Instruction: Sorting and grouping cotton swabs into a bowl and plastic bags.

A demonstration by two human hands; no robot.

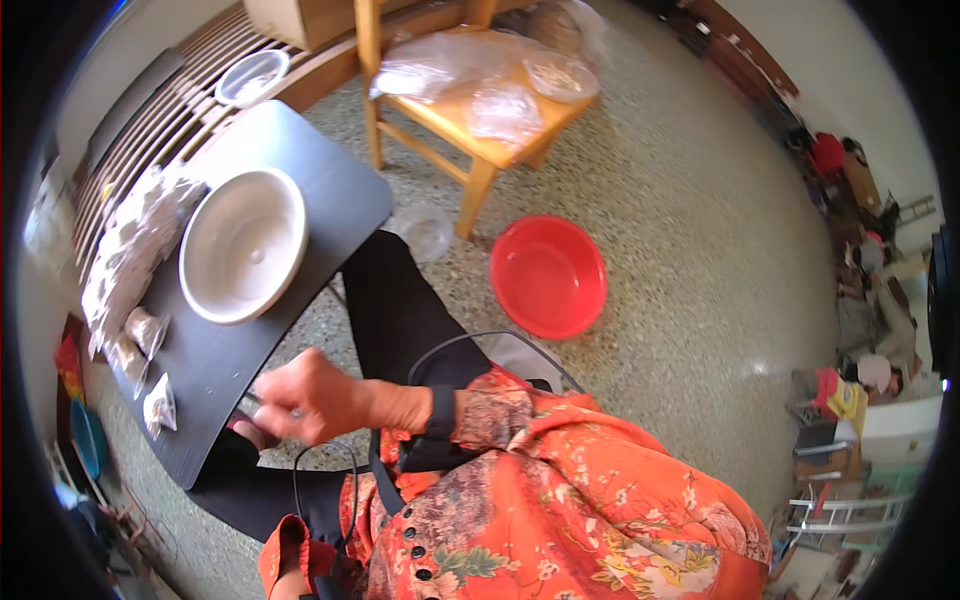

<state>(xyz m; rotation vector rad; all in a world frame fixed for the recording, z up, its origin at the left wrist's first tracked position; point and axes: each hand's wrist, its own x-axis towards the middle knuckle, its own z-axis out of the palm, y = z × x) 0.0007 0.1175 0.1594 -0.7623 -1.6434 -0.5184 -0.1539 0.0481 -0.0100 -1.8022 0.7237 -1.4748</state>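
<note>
My right hand (305, 398) hangs just off the near edge of the dark folding table (325, 190), its fingers curled closed. Whatever lies inside the fingers, if anything, is hidden. A dark band circles that wrist. Of my left arm only an orange cuff (300, 555) and a bit of skin appear at the bottom edge; the left hand is outside the picture. On the table stands a cream basin (245, 248) with nothing visible in it. Beside it lies a pile of small filled plastic bags (140, 245), and one separate little bag (160, 405) sits nearer me.
A red basin (548, 277) and a clear plastic bowl (425, 232) rest on the speckled floor. A wooden chair (480, 190) holds plastic bags and a bowl of small pieces. Another bowl (252, 78) sits on a slatted bench. Black cables cross my lap.
</note>
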